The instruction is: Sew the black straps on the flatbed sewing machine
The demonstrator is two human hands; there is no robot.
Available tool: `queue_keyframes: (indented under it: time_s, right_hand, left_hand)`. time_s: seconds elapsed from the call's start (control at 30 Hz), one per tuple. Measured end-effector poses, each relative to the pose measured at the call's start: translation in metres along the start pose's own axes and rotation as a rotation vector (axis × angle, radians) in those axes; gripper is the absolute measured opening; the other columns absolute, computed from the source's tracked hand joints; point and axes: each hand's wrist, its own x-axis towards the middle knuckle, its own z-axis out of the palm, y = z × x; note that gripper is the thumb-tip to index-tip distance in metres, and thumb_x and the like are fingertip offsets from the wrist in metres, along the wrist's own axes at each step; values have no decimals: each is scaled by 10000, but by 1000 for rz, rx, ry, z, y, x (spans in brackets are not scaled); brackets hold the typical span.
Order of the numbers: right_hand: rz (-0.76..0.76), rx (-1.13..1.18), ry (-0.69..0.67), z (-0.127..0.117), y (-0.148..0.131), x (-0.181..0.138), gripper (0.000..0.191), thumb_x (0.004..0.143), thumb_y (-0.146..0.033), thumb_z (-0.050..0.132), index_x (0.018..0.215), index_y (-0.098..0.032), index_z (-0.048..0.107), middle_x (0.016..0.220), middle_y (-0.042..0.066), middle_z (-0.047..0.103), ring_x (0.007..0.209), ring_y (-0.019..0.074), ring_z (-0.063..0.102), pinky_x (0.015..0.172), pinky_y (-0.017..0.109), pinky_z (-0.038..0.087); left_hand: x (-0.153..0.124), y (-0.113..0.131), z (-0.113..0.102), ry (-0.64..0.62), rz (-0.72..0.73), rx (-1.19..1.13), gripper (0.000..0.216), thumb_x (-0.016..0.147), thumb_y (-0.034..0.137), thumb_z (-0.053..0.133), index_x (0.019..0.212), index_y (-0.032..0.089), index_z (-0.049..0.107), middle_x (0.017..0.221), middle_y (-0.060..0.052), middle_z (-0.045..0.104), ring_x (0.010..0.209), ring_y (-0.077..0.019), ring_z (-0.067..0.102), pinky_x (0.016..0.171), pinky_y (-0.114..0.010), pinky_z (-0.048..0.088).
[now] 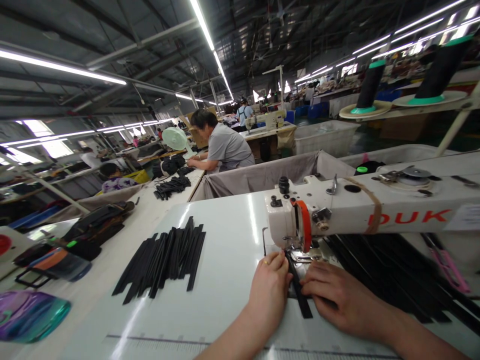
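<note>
A narrow black fabric strip [301, 296] lies on the sewing machine's bed, its far end under the needle area. My left hand [270, 281] presses on the strip's left edge, fingers closed together close to the presser foot. From the right, my right hand [335, 292] has its bent fingers closed at the strip's other edge. The white sewing machine [337, 210], with an orange ring guard, stands just beyond my hands. To the left on the table lies a pile of black strips [161, 260]; more long black strips [390, 275] lie under the machine arm.
Pink-handled snips [448, 265] lie at the right. Thread cones [369, 87] stand above the machine. A purple-teal container [32, 316] and a clear bottle [62, 264] are at the left. A co-worker [227, 142] sits at the table ahead. Printed ruler marks [157, 344] run along the front.
</note>
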Motion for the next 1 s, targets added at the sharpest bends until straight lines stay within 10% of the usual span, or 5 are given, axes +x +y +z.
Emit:
queue_keyframes:
  time_s: [1.0]
  right_hand:
    - [5, -469, 105, 20, 19, 1, 365, 866, -69, 477, 1179, -158, 643, 1083, 98, 702, 944, 240, 652, 788, 380, 558]
  left_hand:
    - [-5, 6, 4, 149, -44, 14, 146, 843, 86, 591, 864, 166, 711, 996, -70, 682, 929, -261, 608, 809, -433, 543]
